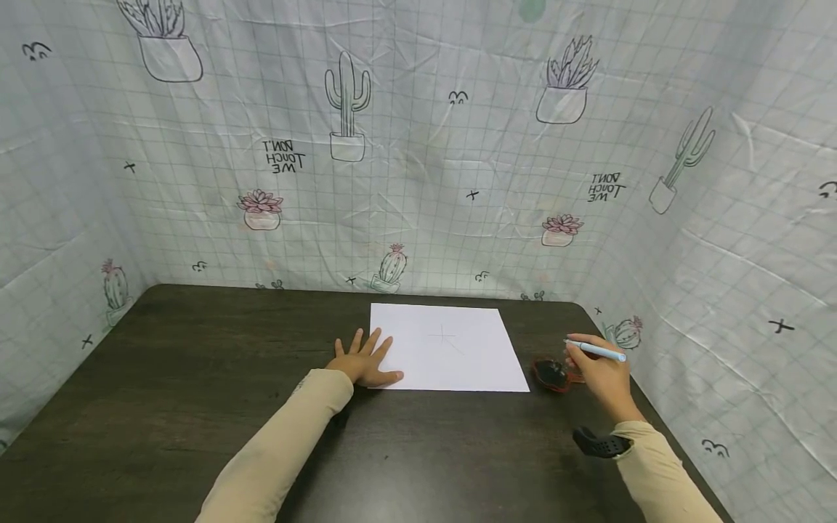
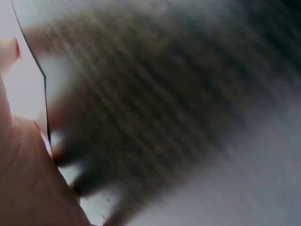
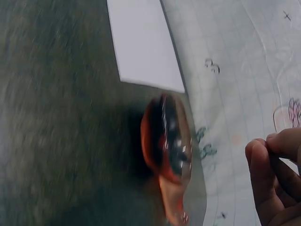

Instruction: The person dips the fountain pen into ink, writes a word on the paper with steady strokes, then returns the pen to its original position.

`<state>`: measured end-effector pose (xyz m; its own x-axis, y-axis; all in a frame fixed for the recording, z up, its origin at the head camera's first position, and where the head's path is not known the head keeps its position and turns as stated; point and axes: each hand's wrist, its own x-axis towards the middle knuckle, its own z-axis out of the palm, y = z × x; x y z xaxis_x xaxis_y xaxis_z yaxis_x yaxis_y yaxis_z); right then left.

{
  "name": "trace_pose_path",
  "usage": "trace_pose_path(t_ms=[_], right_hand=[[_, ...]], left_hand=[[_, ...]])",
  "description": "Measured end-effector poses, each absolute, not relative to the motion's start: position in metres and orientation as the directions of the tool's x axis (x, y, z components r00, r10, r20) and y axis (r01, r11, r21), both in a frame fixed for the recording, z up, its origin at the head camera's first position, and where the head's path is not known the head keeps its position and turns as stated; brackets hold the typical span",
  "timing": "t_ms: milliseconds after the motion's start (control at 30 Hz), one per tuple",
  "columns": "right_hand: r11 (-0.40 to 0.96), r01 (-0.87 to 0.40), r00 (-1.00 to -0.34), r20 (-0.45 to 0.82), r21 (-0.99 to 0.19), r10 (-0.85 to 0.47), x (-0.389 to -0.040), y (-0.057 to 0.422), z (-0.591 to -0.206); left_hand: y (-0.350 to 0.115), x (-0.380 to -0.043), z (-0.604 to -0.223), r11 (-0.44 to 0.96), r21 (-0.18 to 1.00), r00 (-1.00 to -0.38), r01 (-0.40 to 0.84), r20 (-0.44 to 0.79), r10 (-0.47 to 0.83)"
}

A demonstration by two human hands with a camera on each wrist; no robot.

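A white sheet of paper [image 1: 451, 372] lies on the dark table, with a faint thin cross and a short slanting line drawn on it. My left hand [image 1: 366, 365] rests on its left edge with the fingers spread; in the left wrist view, part of the palm [image 2: 33, 174] shows beside the paper. To the right of the sheet, my right hand [image 1: 603, 374] pinches a light blue pen [image 1: 603, 352]. Close beside that hand lies a glossy dark oval object [image 1: 551, 374] with an orange-red rim and a narrow handle-like part [image 3: 173, 200]. The pen is hidden in the right wrist view.
The dark wooden table [image 1: 183, 392] ends at a hanging white cloth [image 1: 418, 211] printed with grid lines and cactus drawings, at the back and both sides. A black wristband [image 1: 598, 442] sits on the right wrist, below the beige sleeve's cuff.
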<state>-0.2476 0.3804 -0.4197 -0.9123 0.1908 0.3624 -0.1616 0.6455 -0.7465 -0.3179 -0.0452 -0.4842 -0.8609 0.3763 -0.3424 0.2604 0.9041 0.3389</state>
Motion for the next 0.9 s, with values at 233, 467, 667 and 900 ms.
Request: trace_pose_path(t_ms=[233,467,667,900], right_hand=[[0.625,-0.248,-0.887,0.433,-0.740,0.161,-0.234,0.403,-0.427],[0.738,-0.243,-0.836,0.522,-0.630,0.170,-0.228,0.419,-0.436],[0.537,-0.370,-0.872,0.483,-0.759,0.083,-0.225,0.425,-0.443],[0.189,-0.271,-0.959,0.282,-0.944,0.037,-0.220,0.431,-0.452]], left_hand=[[-0.044,-0.323,-0.489,0.907,0.332,-0.863,0.259,-0.343,0.371],[-0.041,-0.322,-0.490,0.907,0.328,-0.868,0.264,-0.330,0.372],[-0.042,-0.324,-0.490,0.909,0.324,-0.868,0.262,-0.333,0.369],[-0.044,-0.321,-0.487,0.910,0.325,-0.866,0.257,-0.341,0.366]])
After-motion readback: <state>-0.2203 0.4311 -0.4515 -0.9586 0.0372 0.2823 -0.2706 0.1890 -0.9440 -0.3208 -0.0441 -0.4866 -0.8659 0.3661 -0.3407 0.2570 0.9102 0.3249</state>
